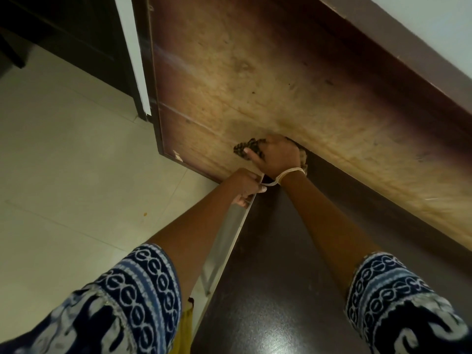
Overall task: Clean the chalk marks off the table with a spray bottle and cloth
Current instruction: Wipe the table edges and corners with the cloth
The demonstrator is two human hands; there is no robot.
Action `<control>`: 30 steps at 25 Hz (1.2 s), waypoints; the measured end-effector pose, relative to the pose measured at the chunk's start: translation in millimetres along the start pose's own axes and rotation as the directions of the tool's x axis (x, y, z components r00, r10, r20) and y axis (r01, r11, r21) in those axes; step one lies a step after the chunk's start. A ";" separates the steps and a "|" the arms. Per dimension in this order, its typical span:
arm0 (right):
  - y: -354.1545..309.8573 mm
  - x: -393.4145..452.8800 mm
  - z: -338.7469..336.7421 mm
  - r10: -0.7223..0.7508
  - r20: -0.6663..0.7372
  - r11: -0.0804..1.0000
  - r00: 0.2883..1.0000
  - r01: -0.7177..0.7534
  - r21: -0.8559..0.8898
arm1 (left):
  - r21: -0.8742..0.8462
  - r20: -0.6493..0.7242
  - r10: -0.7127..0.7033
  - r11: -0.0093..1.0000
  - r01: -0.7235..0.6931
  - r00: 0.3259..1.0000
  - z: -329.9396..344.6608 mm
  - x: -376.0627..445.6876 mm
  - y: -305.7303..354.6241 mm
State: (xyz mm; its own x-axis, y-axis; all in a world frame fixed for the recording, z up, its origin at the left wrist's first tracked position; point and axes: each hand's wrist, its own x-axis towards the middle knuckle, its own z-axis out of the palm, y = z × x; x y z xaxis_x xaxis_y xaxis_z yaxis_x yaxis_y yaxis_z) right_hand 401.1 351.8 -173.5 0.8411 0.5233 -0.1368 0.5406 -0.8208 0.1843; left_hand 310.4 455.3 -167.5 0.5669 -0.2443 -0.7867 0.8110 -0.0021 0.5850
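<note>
Worn wooden tabletop (pixel 268 80) stands over pale floor tiles (pixel 63 149). Right hand (pixel 277 155) grasps the cloth (pixel 249 148), pressed against the tabletop near its edge. Left hand (pixel 246 186) grips a dark panel's edge (pixel 229 238).

- 1 worn brown wooden worktop (pixel 255 80)
- 1 dark patterned cloth (pixel 249 148)
- 2 hands: left (pixel 246 187), right (pixel 277 157)
- 2 blue-and-white patterned sleeves (pixel 143 282)
- 1 pale string wristband (pixel 291 172)
</note>
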 end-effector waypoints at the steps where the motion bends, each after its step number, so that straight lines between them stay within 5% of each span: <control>1: 8.9 -1.3 4.4 0.098 -0.046 0.994 0.994 -0.096 0.049 | -0.003 -0.004 0.010 1.000 -0.010 1.000 -0.1 1.5 -1.1; 6: 35.5 -2.7 11.8 0.503 -0.056 0.851 0.862 -0.483 0.206 | 0.008 -0.035 0.030 1.000 -0.029 0.999 1.7 -2.0 -2.0; 12: 50.2 -65.1 23.1 0.784 0.030 0.587 0.620 -0.756 0.290 | 0.019 -0.067 0.173 0.985 -0.172 0.983 2.8 -1.1 -13.5; 15: 25.6 -50.7 13.0 0.679 0.013 0.710 0.734 -0.662 0.240 | -0.001 -0.104 0.188 0.982 -0.190 0.977 4.7 -4.3 -28.2; 18: -10.4 -74.6 2.1 0.276 -0.041 0.956 0.960 -0.270 0.110 | -0.305 0.017 0.039 0.952 -0.033 0.999 -3.1 -13.7 -57.5; 22: -34.1 -144.6 4.5 -0.097 -0.039 0.992 0.995 0.100 0.078 | -0.451 0.142 -0.006 0.890 0.070 0.990 -13.8 -38.3 -98.7; 24: -19.9 -127.9 4.4 -0.079 -0.004 0.994 0.997 0.079 0.076 | -0.372 0.186 -0.028 0.923 0.096 0.982 -11.4 -50.9 -116.2; 28: -1.4 -81.1 -2.8 0.245 0.113 0.960 0.963 -0.257 0.109 | -0.323 0.190 -0.080 0.936 0.139 0.979 -0.3 -72.5 -157.9; 30: -18.8 -99.6 -5.6 0.192 0.112 0.975 0.975 -0.202 0.088 | -0.320 0.146 -0.121 0.933 0.163 0.982 8.2 -88.3 -175.7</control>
State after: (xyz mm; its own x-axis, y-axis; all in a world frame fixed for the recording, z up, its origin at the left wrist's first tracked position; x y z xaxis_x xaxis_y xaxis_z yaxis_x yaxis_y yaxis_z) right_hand 307.2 316.4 -157.8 0.9222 0.3270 -0.2065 0.3559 -0.9265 0.1222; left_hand 116.7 469.3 -199.3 0.4373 -0.3811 -0.8146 0.8954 0.2687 0.3549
